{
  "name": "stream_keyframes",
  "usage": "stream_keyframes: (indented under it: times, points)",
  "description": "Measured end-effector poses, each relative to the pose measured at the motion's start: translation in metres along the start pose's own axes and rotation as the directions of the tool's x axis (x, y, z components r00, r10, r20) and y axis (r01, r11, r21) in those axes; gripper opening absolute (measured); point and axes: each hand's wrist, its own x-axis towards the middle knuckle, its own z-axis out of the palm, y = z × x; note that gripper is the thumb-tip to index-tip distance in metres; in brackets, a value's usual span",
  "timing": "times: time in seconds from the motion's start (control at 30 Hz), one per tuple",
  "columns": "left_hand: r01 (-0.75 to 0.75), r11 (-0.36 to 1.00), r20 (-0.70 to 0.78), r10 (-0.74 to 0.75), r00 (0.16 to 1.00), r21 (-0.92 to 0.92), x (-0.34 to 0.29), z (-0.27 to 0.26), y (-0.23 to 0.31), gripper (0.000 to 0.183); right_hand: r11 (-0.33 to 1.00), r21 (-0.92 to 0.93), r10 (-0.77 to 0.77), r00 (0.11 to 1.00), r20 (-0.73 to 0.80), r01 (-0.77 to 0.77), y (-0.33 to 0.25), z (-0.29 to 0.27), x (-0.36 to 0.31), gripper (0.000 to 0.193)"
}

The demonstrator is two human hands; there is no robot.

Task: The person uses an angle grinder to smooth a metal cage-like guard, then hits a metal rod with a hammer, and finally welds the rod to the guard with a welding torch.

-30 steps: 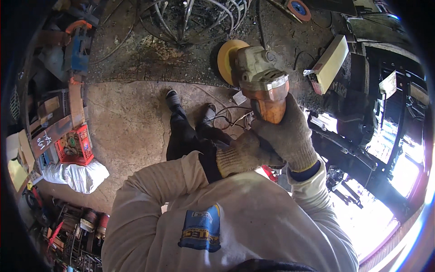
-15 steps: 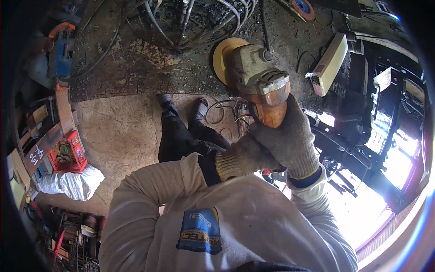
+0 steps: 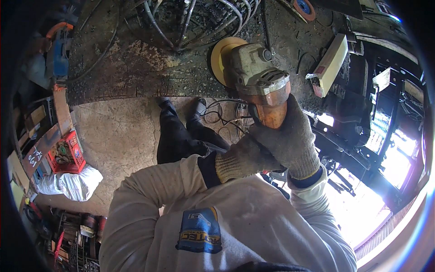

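Observation:
An angle grinder [image 3: 263, 75] with a worn grey head and orange body lies at the front edge of the dark, grimy workbench [image 3: 136, 68]. Its round yellowish disc [image 3: 220, 59] rests on or just over the bench top, facing left. My right hand [image 3: 294, 143], in a grey knitted glove, is closed round the orange body. Behind it my left hand [image 3: 242, 156], gloved too, is closed at the rear end of the grinder. The right hand partly covers the left fingers and the grip. A bent metal rod frame [image 3: 183, 27] stands on the bench beyond the disc.
A long pale carton [image 3: 333, 63] and an orange-rimmed disc [image 3: 303, 9] lie on the bench at right. Cables [image 3: 222, 113] hang or lie near my feet. At left are a red plastic basket [image 3: 68, 154] and a white sack [image 3: 74, 182]. Dark metal frames [image 3: 353, 109] stand at right.
The view has shifted slightly. The grinder's disc appears a little farther left, while both hands keep the same hold.

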Motion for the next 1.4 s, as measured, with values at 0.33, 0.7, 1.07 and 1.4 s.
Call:
stream_keyframes:
  times: [0.33,0.7,1.07,1.4]
  points:
    - [0.033,0.843,0.061,0.000,0.998,-0.537,0.006,0.005,0.003,0.061,1.000,-0.028,0.001,1.000,0.012,-0.001,0.001,0.000,0.002,0.075]
    - [-0.029,0.967,-0.078,0.050,0.996,0.251,0.003,0.001,-0.001,0.065,0.999,-0.030,0.025,0.999,0.033,-0.024,0.000,-0.004,0.003,0.073]
    - [-0.060,0.948,-0.084,0.035,0.996,-0.313,0.008,0.017,0.004,0.054,0.997,-0.079,-0.006,1.000,0.029,0.008,0.001,-0.006,0.005,0.075]
    - [-0.004,0.955,-0.130,-0.036,0.991,-0.296,0.013,0.028,0.010,0.076,0.995,-0.100,0.025,0.999,0.042,-0.021,-0.005,-0.008,0.006,0.069]
